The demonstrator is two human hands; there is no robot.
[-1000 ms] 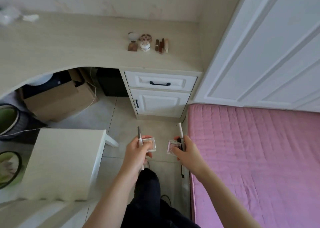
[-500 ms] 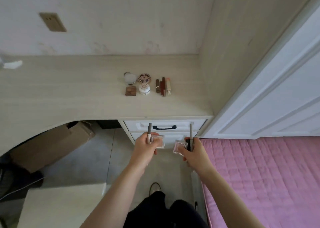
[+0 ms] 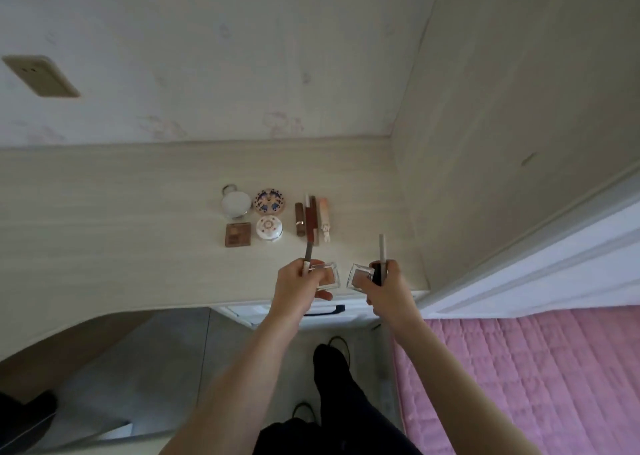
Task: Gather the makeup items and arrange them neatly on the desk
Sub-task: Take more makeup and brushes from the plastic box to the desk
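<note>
Now that we have stepped up from the bed, both hands hang over the surface (image 3: 104,212) edge, so set-down looks next. Left hand (image 3: 298,286) pinches a clear compact (image 3: 327,274) and dark pencil (image 3: 307,255); right hand (image 3: 388,288) pinches a second compact (image 3: 360,274) and pale pencil (image 3: 382,250). Beyond, the earlier items (image 3: 273,219) lie in tidy rows.

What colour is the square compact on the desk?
Brown, with a checkered top; the square compact shows in the head view.
</note>
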